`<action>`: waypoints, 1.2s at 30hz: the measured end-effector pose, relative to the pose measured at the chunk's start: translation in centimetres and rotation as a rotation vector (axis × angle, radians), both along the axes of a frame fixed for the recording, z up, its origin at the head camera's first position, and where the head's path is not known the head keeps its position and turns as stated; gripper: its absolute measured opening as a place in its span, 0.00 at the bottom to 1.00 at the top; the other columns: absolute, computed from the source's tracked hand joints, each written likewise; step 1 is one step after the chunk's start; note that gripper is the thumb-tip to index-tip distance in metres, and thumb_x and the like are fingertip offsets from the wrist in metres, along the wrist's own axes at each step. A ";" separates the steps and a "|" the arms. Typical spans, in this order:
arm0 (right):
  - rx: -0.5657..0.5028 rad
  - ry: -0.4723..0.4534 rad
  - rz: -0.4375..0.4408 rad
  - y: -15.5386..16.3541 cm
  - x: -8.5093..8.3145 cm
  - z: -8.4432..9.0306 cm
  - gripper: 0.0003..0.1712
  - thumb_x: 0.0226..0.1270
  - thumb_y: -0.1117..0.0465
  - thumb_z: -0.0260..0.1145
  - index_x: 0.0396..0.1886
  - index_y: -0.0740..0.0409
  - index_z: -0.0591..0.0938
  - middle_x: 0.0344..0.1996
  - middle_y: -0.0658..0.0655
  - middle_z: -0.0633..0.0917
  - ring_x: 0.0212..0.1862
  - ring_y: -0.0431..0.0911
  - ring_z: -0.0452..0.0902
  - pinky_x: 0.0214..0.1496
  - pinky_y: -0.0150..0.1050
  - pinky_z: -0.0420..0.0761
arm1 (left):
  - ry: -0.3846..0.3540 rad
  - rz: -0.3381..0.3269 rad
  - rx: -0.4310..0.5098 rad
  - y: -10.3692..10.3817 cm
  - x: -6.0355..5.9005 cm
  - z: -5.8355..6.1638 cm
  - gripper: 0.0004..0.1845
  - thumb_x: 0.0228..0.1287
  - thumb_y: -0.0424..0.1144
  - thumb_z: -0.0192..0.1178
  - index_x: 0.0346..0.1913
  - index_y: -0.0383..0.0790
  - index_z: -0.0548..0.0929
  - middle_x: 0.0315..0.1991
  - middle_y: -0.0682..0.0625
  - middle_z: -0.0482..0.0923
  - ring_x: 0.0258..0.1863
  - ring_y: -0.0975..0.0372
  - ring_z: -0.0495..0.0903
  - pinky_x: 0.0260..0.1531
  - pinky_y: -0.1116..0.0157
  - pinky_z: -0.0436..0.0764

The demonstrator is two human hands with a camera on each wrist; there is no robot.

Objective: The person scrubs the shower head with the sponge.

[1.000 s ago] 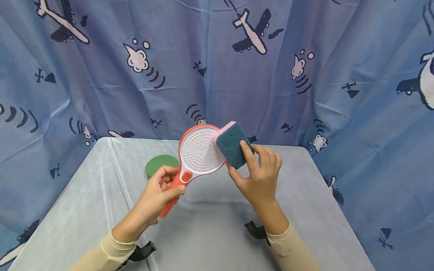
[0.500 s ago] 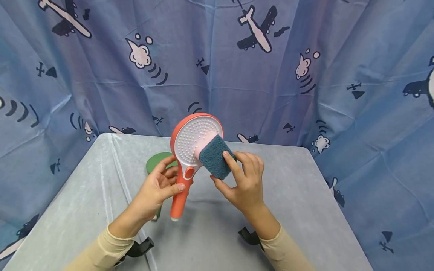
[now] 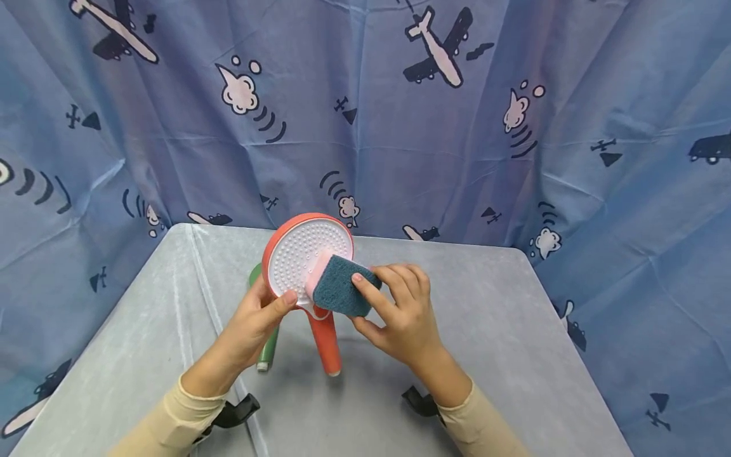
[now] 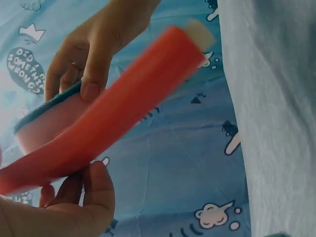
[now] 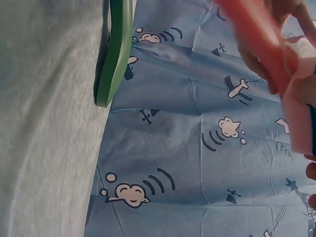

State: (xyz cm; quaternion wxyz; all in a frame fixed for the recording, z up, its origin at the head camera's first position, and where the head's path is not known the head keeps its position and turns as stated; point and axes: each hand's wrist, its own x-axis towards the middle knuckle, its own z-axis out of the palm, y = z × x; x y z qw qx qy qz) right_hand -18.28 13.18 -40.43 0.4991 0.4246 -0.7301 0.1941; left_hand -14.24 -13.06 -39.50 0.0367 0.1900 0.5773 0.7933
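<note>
An orange shower head (image 3: 299, 254) with a white nozzle face is held up above the table, its handle (image 4: 123, 98) slanting down toward me. My left hand (image 3: 251, 330) grips it at the left edge of its round head, thumb on the front rim and the other fingers behind. In my right hand (image 3: 402, 317) I pinch a sponge (image 3: 345, 285), dark teal on one side and pink on the other. The pink side lies against the lower right of the nozzle face and hides part of it. In the right wrist view the sponge (image 5: 298, 123) shows at the right edge.
A green shower head (image 5: 116, 59) lies on the grey cloth-covered table (image 3: 485, 330), behind my left hand, its handle end (image 3: 267, 355) showing below. A blue curtain (image 3: 377, 127) printed with planes hangs around the table's back and sides. Black straps (image 3: 237, 411) circle both wrists.
The orange shower head has shifted left and turned, its handle now pointing down to the right. My left hand has moved from handle to head. The sponge has followed left and down across the nozzle face.
</note>
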 end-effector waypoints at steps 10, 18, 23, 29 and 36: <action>0.113 -0.075 -0.015 0.5 0.5 -0.3 0.37 0.51 0.53 0.78 0.64 0.50 0.82 0.51 0.61 0.83 0.52 0.58 0.76 0.58 0.58 0.70 | -0.129 0.050 -0.026 0.2 0.1 -0.1 0.30 0.72 0.29 0.54 0.73 0.35 0.58 0.57 0.51 0.78 0.49 0.63 0.84 0.52 0.63 0.85; 0.139 -0.080 -0.066 0.8 -0.1 -0.2 0.36 0.49 0.57 0.74 0.64 0.48 0.82 0.51 0.61 0.83 0.53 0.58 0.76 0.59 0.58 0.70 | -0.164 0.166 -0.169 0.4 -0.6 -0.3 0.24 0.70 0.29 0.61 0.66 0.26 0.70 0.48 0.52 0.84 0.44 0.64 0.83 0.46 0.68 0.84; 0.163 -0.070 -0.082 0.7 -0.1 0.0 0.37 0.49 0.54 0.76 0.65 0.47 0.82 0.50 0.60 0.83 0.53 0.57 0.76 0.60 0.57 0.71 | -0.161 0.175 -0.300 0.4 -0.6 -0.2 0.31 0.65 0.28 0.67 0.69 0.26 0.68 0.56 0.39 0.80 0.47 0.66 0.82 0.47 0.69 0.84; 0.213 -0.089 -0.086 0.6 0.0 0.1 0.40 0.47 0.50 0.81 0.65 0.46 0.82 0.51 0.59 0.82 0.53 0.55 0.76 0.61 0.56 0.71 | -0.170 0.108 -0.249 -0.2 -0.8 -0.1 0.31 0.70 0.29 0.62 0.73 0.30 0.65 0.57 0.41 0.78 0.47 0.62 0.84 0.46 0.64 0.86; 0.215 -0.081 -0.102 0.1 0.3 0.0 0.39 0.48 0.48 0.81 0.64 0.45 0.82 0.49 0.58 0.83 0.51 0.55 0.77 0.59 0.56 0.72 | -0.253 0.126 -0.179 -0.4 -1.0 0.3 0.31 0.71 0.29 0.59 0.74 0.29 0.63 0.53 0.47 0.79 0.45 0.62 0.85 0.46 0.64 0.87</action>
